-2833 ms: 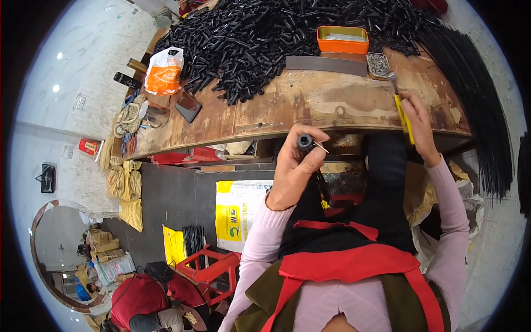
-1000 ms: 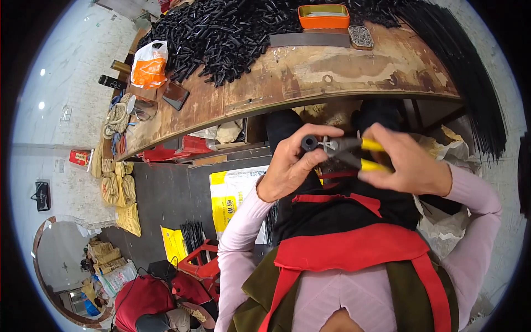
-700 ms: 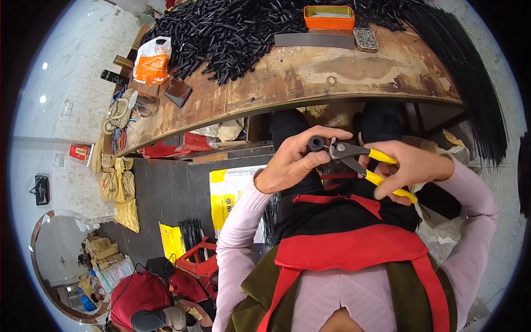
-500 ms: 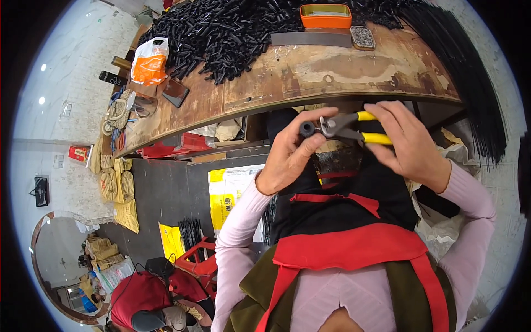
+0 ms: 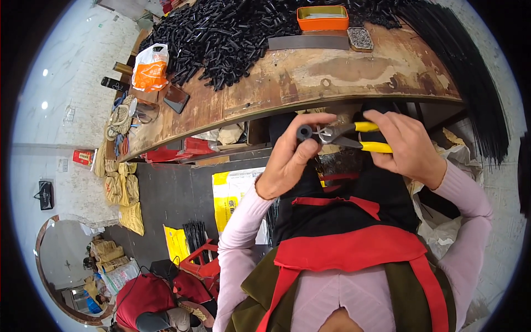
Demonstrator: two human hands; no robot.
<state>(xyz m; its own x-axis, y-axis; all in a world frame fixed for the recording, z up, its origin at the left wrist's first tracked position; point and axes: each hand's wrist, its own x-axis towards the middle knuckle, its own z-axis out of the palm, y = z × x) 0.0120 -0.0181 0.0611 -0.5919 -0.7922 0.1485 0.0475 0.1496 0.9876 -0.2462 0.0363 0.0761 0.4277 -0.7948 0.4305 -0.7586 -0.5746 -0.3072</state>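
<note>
The short black tube piece [image 5: 303, 132] sits pinched between the thumb and fingertips of my left hand [image 5: 290, 160], held up in front of my chest just below the near edge of the bench [image 5: 310, 83]. That grip is clenched firmly on the tube, its open round end facing up toward me. Right beside it, the metal nose of the yellow-handled pliers [image 5: 348, 135] meets the tube's end; a small bit of wire or a ring seems to lie between the nose and the tube, but it is too small to tell for sure. My right hand [image 5: 406, 146] is wrapped around the two yellow handles, a grasping grip with the fingers curled over the upper handle and the lower one running out past the palm. Both forearms, in pale pink sleeves, rise from the lower edge, over my red apron straps [image 5: 348, 252].

Farther out, the worn wooden bench curves across the top. On it lies a big heap of black tube pieces [image 5: 221, 33], with an orange tray [image 5: 322, 17] and a small flat tin [image 5: 360, 39] near the far side, and a grey metal bar [image 5: 307, 42] between them. An orange-and-white plastic bag [image 5: 150, 69] stands at the left end. Long black rods [image 5: 470, 72] hang down over the right end.
</note>
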